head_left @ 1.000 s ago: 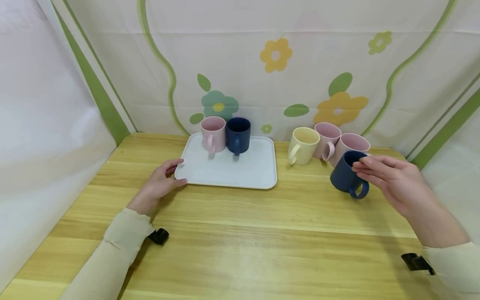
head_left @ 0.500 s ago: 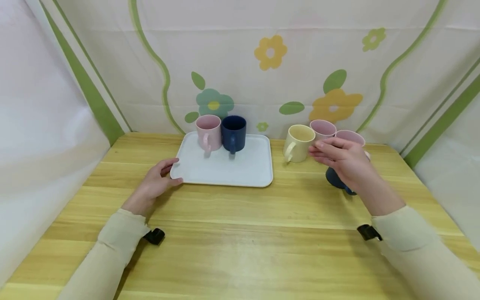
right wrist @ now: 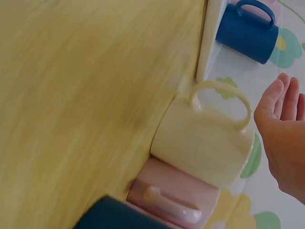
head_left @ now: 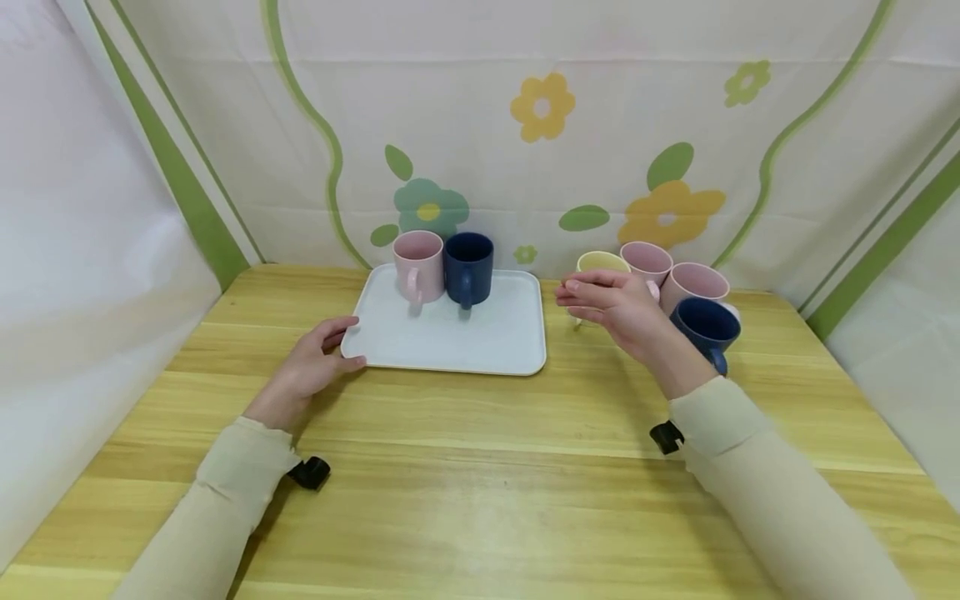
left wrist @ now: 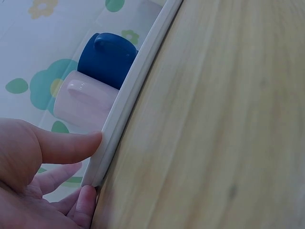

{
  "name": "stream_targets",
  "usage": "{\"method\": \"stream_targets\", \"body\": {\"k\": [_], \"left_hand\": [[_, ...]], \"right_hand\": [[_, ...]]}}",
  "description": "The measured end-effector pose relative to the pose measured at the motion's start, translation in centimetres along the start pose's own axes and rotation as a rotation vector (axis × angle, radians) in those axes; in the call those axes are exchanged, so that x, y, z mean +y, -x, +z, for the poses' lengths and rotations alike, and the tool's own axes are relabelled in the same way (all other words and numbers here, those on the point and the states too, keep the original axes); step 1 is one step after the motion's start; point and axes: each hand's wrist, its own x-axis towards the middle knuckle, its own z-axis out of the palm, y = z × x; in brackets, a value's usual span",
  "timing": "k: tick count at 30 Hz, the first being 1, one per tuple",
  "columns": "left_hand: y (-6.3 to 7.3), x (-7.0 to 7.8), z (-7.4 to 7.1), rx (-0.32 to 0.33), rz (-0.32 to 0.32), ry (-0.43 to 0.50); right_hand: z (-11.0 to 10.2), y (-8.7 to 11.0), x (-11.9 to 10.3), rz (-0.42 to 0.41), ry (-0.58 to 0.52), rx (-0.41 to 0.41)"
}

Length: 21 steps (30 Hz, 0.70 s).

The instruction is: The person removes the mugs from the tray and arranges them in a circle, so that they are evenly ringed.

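Observation:
My left hand point(head_left: 311, 367) holds the near left corner of a white tray point(head_left: 465, 346). In the left wrist view its thumb point(left wrist: 71, 147) lies on the tray's rim point(left wrist: 125, 102), with fingers at the corner. On the tray's back part stand a pink mug point(head_left: 418, 271) and a navy mug point(head_left: 469, 271), side by side. My right hand point(head_left: 611, 308) is in front of and above a pale yellow mug point(head_left: 600, 261), partly hiding it, and holds nothing. The right wrist view shows that yellow mug point(right wrist: 205, 138) upright, its handle toward the tray, the fingertips beyond its rim.
Right of the yellow mug stand two pink mugs point(head_left: 647, 257) point(head_left: 692, 285). Another navy mug point(head_left: 705, 323) stands in front of them, partly behind my right forearm. A flower-printed curtain point(head_left: 480, 133) borders the back of the wooden table point(head_left: 450, 467).
My right hand has moved left from the navy mug on the right, past the pink mugs, to the yellow mug. The left hand stays at the tray's corner.

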Motion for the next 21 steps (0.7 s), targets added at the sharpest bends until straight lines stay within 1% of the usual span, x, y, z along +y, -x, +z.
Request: {"method": "stream_targets", "body": {"k": [6,11,21], "left_hand": [[0.1,0.1,0.0,-0.002,0.006,-0.008],[0.3,0.1,-0.1,-0.003,0.010,-0.017],[0.2,0.1,-0.1,-0.007,0.016,-0.023]], "right_hand": [[1.5,-1.4,0.6,0.036,0.078,-0.001],[3.0,-2.2,0.9,0.047,0.104,-0.014],[6.1,-4.1,1.4,0.047,0.071,-0.029]]}}
